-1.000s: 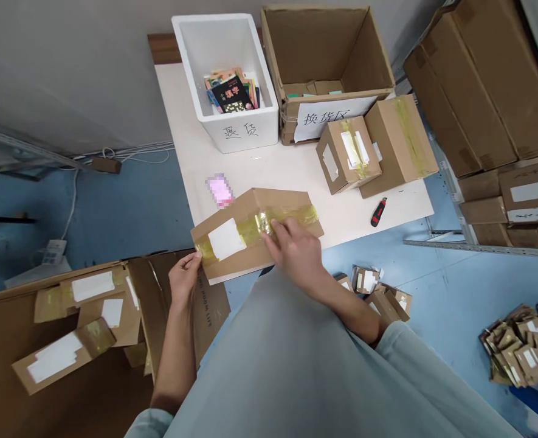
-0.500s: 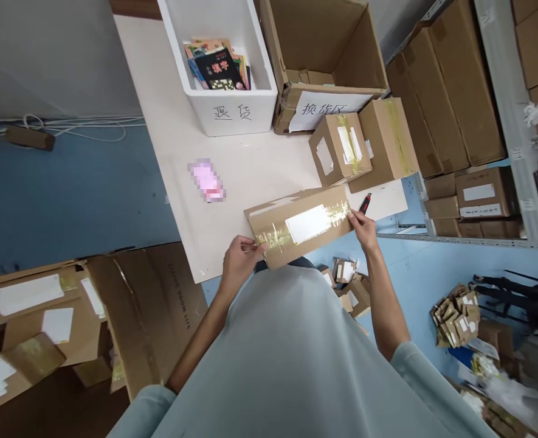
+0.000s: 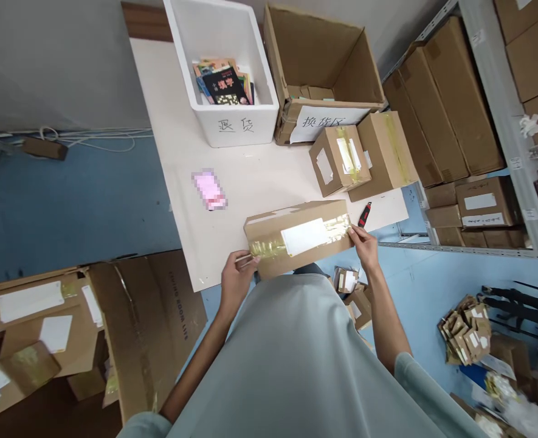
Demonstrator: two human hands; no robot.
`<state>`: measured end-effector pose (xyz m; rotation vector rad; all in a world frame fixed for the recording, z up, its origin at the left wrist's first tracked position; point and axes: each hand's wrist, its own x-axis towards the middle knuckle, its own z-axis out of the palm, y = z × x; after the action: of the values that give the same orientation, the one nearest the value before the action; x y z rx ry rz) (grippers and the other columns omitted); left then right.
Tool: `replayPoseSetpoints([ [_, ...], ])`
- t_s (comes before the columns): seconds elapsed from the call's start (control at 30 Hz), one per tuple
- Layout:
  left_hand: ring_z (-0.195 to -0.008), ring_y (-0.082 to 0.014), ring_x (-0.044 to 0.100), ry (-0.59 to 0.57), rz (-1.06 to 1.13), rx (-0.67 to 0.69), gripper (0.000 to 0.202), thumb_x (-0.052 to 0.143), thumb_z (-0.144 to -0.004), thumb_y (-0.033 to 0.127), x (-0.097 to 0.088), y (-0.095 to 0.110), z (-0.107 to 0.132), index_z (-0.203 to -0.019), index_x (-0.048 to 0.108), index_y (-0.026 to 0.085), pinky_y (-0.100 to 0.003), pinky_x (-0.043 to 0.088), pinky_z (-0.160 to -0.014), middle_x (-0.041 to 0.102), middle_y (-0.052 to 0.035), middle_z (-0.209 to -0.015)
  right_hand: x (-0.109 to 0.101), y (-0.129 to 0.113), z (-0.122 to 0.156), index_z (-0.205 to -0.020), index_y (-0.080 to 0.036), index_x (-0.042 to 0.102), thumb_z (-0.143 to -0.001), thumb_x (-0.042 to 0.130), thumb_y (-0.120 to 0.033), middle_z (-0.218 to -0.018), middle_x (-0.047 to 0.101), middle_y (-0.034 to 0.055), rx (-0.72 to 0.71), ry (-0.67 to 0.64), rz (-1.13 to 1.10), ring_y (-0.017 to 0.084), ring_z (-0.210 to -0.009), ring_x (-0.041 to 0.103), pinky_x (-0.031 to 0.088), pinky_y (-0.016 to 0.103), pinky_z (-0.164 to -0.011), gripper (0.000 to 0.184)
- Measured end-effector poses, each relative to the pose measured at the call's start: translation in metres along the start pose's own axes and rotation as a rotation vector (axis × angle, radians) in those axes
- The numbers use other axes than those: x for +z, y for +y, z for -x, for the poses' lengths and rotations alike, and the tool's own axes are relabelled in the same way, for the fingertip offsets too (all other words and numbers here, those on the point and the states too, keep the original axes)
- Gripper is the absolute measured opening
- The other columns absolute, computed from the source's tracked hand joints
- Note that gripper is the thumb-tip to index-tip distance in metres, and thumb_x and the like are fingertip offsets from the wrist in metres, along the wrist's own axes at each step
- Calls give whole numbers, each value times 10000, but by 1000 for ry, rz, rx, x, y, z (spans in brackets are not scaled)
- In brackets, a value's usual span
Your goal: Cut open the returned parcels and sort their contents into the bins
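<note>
"Where did we have the box (image 3: 312,253)?"
"Near edge of the table (image 3: 214,237), our left hand (image 3: 235,281) and right hand (image 3: 365,246) pinching its ends."
"Progress?"
"Label (image 3: 304,235), tape (image 3: 337,228) were on; we hadn't set it down."

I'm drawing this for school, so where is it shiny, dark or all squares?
Head view: bright glare on the tape of the held box, near the right hand; head view: dark shadow inside the big carton, lower left; head view: coarse squares hide the pink thing on the table.
</note>
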<state>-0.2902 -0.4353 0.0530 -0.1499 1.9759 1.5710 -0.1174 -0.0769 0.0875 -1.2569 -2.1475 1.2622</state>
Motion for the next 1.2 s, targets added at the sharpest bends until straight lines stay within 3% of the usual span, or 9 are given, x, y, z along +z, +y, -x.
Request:
replayPoseSetpoints([
  [0.17, -1081, -324, 830, 206, -139, 64, 526, 808, -812, 678, -12, 31, -32, -1075, 709, 233, -437, 690, -952, 829, -150, -1212, 34, -21, -37, -1155, -217, 940, -920, 763, -839, -1199, 889, 140, -134, -95, -62, 323, -1176, 814, 646, 513, -1134, 688],
  [0.3, -975, -325, 821, 286, -293, 25, 522, 797, -802, 670, -20, 44, -45, -1083, 744, 234, -453, 698, -889, 833, -121, -1151, 51, -13, -53, -1158, -229, 938, -974, 722, -813, -1166, 885, 136, -148, -181, -76, 334, -1146, 830, 659, 509, -1110, 650],
  [0.47, -1350, -459, 747, 439, -476, 9, 613, 784, -794, 653, 6, 67, -48, -1221, 741, 214, -625, 600, -1214, 792, -189, -1352, 28, 7, -98, -1102, -265, 927, -1059, 666, -749, -1163, 895, 116, -250, -338, -105, 329, -1085, 852, 688, 496, -1055, 552],
  [0.63, -1532, -447, 640, 506, -536, 266, 700, 718, -904, 666, 100, 122, -63, -1418, 703, 191, -614, 495, -1343, 693, -213, -1592, -78, 41, -218, -1334, -192, 853, -1073, 675, -702, -1407, 812, 197, -340, 66, 54, 366, -1369, 740, 556, 565, -1276, 600],
  [0.73, -1467, -404, 704, 315, -451, 322, 622, 719, -933, 655, 183, 153, -95, -1386, 720, 229, -577, 555, -1293, 744, -162, -1549, -140, 73, -298, -1448, -128, 785, -1006, 691, -763, -1547, 716, 274, -258, 268, 106, 414, -1515, 633, 444, 655, -1358, 780],
  [0.8, -1488, -371, 697, 143, -404, 380, 625, 730, -948, 622, 240, 165, -123, -1425, 700, 221, -544, 531, -1318, 717, -170, -1600, -163, 93, -338, -1519, -93, 736, -896, 769, -821, -1544, 713, 307, -121, 252, 90, 439, -1494, 649, 461, 672, -1335, 960],
  [0.9, -1507, -371, 690, -24, -397, 243, 700, 766, -953, 521, 315, 169, -165, -1546, 614, 183, -514, 537, -1296, 629, -238, -1702, -169, 110, -369, -1591, -82, 685, -785, 855, -853, -1505, 753, 303, 82, 48, -109, 428, -1412, 722, 555, 624, -1256, 1128],
  [1.0, -1588, -418, 619, -48, -516, -14, 860, 873, -902, 407, 364, 160, -195, -1640, 525, 135, -499, 531, -1275, 560, -310, -1747, -158, 112, -369, -1550, -136, 743, -818, 863, -837, -1549, 766, 229, 100, -115, -330, 399, -1437, 727, 568, 558, -1263, 1020],
  [1.2, -1356, -339, 778, -22, -529, -49, 680, 800, -934, 241, 388, 135, -204, -1576, 591, 165, -434, 608, -1147, 780, -200, -1503, -149, 106, -351, -1479, -201, 827, -858, 893, -791, -1429, 853, 130, 105, -223, -448, 386, -1385, 769, 624, 531, -1210, 859],
])
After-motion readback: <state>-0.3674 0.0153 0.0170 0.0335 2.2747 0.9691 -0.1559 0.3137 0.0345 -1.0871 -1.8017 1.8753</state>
